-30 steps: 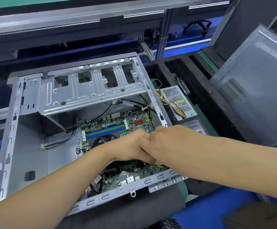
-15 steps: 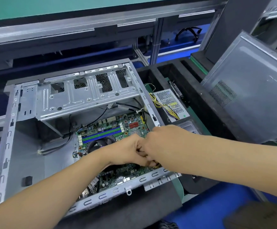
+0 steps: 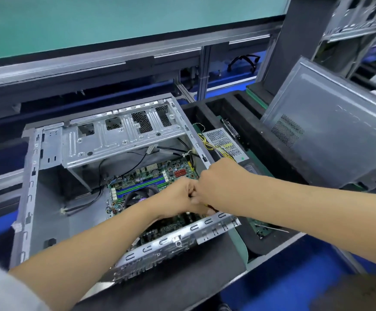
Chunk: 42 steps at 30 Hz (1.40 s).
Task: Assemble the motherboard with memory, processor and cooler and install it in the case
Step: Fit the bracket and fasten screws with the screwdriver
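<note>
Open grey sheet-metal computer case [image 3: 32, 198] lying on the bench, green motherboard [image 3: 160, 176] seated inside. Your left hand [image 3: 178, 198] and right hand [image 3: 218, 185] meet knuckle to knuckle over its right edge, fingers curled, apparently pinching something small and hidden.

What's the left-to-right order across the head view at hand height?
Case left wall → motherboard → left hand → right hand → power supply → case side panel.
</note>
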{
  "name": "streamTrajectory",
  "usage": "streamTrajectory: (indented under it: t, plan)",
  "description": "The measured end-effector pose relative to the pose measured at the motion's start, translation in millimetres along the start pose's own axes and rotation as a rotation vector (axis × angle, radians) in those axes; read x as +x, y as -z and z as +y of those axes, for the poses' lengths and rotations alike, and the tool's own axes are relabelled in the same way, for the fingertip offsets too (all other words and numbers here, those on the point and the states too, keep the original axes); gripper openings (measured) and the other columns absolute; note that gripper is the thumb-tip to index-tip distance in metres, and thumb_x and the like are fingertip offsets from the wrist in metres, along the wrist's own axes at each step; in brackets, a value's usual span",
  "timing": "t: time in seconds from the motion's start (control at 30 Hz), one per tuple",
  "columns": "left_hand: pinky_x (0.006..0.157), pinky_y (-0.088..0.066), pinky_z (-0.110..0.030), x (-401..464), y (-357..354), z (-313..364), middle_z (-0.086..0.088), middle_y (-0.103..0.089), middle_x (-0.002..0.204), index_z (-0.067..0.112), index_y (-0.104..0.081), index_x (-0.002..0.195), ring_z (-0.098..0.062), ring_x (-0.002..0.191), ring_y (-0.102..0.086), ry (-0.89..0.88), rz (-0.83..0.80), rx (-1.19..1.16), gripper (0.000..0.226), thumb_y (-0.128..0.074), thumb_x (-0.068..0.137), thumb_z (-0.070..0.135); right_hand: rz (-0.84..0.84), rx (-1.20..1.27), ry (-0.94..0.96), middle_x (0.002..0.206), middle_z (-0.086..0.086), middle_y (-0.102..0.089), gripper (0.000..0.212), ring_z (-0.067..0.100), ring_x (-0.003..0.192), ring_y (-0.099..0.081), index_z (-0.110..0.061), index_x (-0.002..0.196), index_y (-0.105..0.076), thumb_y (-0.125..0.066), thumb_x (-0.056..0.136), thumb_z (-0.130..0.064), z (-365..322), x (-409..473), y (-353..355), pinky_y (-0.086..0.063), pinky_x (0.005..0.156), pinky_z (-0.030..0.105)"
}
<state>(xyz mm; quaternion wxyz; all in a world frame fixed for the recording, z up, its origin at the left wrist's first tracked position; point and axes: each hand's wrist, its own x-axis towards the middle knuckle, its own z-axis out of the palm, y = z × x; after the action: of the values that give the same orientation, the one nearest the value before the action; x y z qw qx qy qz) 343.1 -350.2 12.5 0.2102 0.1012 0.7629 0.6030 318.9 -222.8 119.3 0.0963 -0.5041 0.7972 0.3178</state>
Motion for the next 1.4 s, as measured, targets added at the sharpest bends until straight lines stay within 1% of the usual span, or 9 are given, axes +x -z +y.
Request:
streamTrajectory:
  t: [0.07,0.17,0.4,0.57,0.63,0.73,0.93,1.07,1.4]
  plan:
    - [0.058,-0.032,-0.023,-0.9,1.5,-0.9,-0.013,-0.029,0.051,0.016,-0.045,0.05,-0.024,0.051,-0.027,-0.008,-0.048,-0.009,0.04,-0.076,0.073,0.019,0.004,0.11,-0.004,0.084,-0.001,-0.049,0.011,0.022,0.073,-0.052,-0.011,0.101,-0.054,-0.047,0.096,-0.018,-0.6,-5.2,1.0,-0.034,0.054,0.03]
    - [0.053,-0.024,-0.021,-2.0,7.6,-0.1,-0.022,-0.027,0.055,0.005,-0.052,0.063,-0.03,0.051,-0.022,-0.015,-0.112,-0.01,0.028,-0.075,0.079,0.012,-0.013,0.302,0.025,0.082,-0.002,-0.04,0.034,0.021,0.074,-0.048,-0.01,0.121,-0.044,-0.053,0.088,-0.007,1.0,-8.8,-1.0,-0.031,0.051,0.027]
    - [0.06,-0.04,-0.007,2.6,5.5,-6.3,0.018,-0.041,0.045,0.037,-0.058,0.051,0.002,0.047,-0.044,-0.032,-0.057,0.032,0.047,-0.073,0.079,0.002,0.067,0.129,-0.069,0.07,-0.002,-0.033,0.039,0.022,0.074,-0.048,-0.015,0.102,-0.06,-0.035,0.1,-0.044,-3.0,5.1,-2.8,-0.031,0.053,0.031]
    - [0.056,-0.018,-0.032,1.4,10.5,-7.0,-0.017,-0.024,0.052,-0.004,-0.041,0.058,-0.029,0.049,-0.02,0.009,-0.095,-0.015,0.04,-0.074,0.08,0.004,0.064,0.373,0.012,0.079,-0.004,-0.039,0.017,0.02,0.074,-0.054,-0.014,0.105,-0.048,-0.056,0.09,-0.016,5.2,-0.9,-8.0,-0.031,0.046,0.026]
    - [0.055,-0.026,-0.021,1.8,8.2,-8.1,-0.011,-0.021,0.053,0.007,-0.034,0.055,-0.021,0.048,-0.02,-0.006,-0.101,-0.007,0.045,-0.07,0.081,0.0,0.08,0.288,-0.011,0.084,-0.001,-0.044,0.005,0.019,0.071,-0.05,-0.014,0.093,-0.05,-0.049,0.094,-0.02,4.6,-1.0,-5.4,-0.033,0.047,0.027]
    - [0.058,-0.034,-0.021,3.5,4.8,-9.7,0.0,-0.04,0.052,0.023,-0.047,0.052,-0.015,0.053,-0.036,-0.017,-0.055,0.009,0.04,-0.071,0.078,0.003,0.086,0.164,-0.045,0.078,0.001,-0.042,0.035,0.021,0.073,-0.048,-0.014,0.078,-0.044,-0.037,0.099,-0.041,-0.1,5.1,-2.0,-0.036,0.052,0.03]
    - [0.055,-0.027,-0.024,1.2,6.7,-9.2,-0.023,-0.037,0.057,0.002,-0.053,0.065,-0.031,0.052,-0.029,0.017,-0.131,-0.029,0.017,-0.065,0.077,0.002,0.018,0.391,0.041,0.091,0.001,-0.041,0.022,0.019,0.074,-0.049,-0.014,0.114,-0.049,-0.055,0.093,-0.02,4.2,-4.4,-4.1,-0.036,0.052,0.028]
    - [0.066,-0.04,-0.014,2.6,2.4,-8.6,0.018,-0.045,0.048,0.017,-0.052,0.053,0.001,0.048,-0.043,-0.023,-0.138,-0.053,0.036,-0.065,0.079,-0.003,0.059,0.177,-0.057,0.08,0.002,-0.046,0.033,0.018,0.064,-0.043,-0.012,0.093,-0.055,-0.036,0.1,-0.038,-3.3,0.2,1.0,-0.028,0.05,0.029]
    - [0.05,-0.027,-0.014,1.5,5.8,-11.7,0.009,-0.026,0.045,0.021,-0.046,0.049,-0.008,0.043,-0.023,-0.039,-0.116,-0.053,0.041,-0.073,0.079,0.013,0.066,0.263,-0.063,0.101,0.002,-0.05,0.027,0.022,0.091,-0.056,-0.013,0.115,-0.051,-0.051,0.089,-0.006,-4.4,-7.1,-2.7,-0.036,0.06,0.03]
